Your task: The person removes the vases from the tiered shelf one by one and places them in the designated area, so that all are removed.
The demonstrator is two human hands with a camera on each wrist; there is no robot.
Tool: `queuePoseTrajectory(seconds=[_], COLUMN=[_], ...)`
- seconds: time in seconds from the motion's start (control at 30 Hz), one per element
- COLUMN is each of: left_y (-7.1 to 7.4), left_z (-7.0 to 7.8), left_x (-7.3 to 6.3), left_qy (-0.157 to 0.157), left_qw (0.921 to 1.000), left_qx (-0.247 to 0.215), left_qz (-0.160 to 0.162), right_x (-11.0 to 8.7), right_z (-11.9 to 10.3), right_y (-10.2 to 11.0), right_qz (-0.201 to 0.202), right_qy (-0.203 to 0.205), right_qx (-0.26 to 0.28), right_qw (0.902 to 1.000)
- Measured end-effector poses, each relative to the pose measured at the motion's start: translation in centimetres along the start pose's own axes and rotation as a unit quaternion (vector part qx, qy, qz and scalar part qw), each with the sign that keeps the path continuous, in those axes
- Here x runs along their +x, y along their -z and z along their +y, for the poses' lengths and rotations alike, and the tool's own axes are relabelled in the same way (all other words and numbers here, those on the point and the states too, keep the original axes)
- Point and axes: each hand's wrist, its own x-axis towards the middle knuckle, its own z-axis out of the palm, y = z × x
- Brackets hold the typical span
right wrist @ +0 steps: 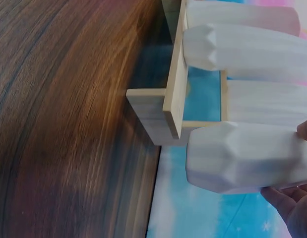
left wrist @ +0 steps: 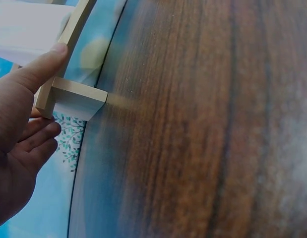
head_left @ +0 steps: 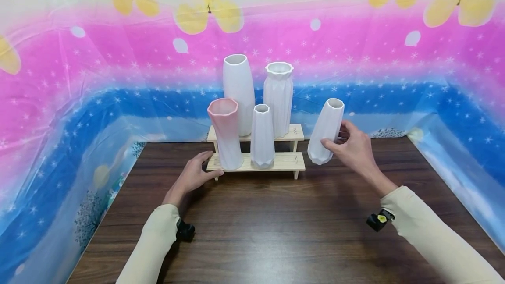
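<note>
My right hand (head_left: 355, 146) holds a white faceted vase (head_left: 326, 131) around its side, thumb in front and fingers behind. The vase tilts slightly, just right of a two-tier wooden stand (head_left: 284, 161); its base shows in the right wrist view beside the stand's end. At the stand's left end, my left hand (head_left: 193, 172) grips the lower board, with the thumb (left wrist: 41, 67) on its front edge and fingers behind. On that lower tier stand a pink-and-white vase (head_left: 226, 137) and a slim white vase (head_left: 262, 137).
The upper tier carries a tall smooth white vase (head_left: 239, 91) and a ribbed white vase (head_left: 278, 100) with a scalloped rim. Beneath everything is a dark wooden table (head_left: 252, 231). A printed pink and blue cloth (head_left: 339, 51) hangs behind and along both sides.
</note>
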Motion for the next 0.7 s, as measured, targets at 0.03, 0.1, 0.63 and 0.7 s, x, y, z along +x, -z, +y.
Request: queuePoseTrajectory(seconds=[0.03, 0.1, 0.63, 0.7], left_y=[0.0, 0.0, 0.0, 0.0], left_z=[0.0, -0.1, 0.0, 0.0], left_x=[0.0, 0.0, 0.0, 0.0], left_qy=[0.000, 0.001, 0.002, 0.001], left_qw=[1.0000, 1.0000, 1.0000, 1.0000], left_qx=[0.000, 0.000, 0.001, -0.001], left_qz=[0.000, -0.001, -0.001, 0.000], right_x=[0.0, 0.0, 0.9, 1.2], right_z=[0.1, 0.4, 3.9, 4.5], right_y=[0.2, 0.5, 3.4, 3.9], right_qz=[0.003, 0.009, 0.039, 0.042], right_qy=[0.000, 0.000, -0.020, -0.023], right_qx=[-0.003, -0.012, -0.042, -0.043], right_qw=[1.0000, 0.9999, 0.9982, 0.9979])
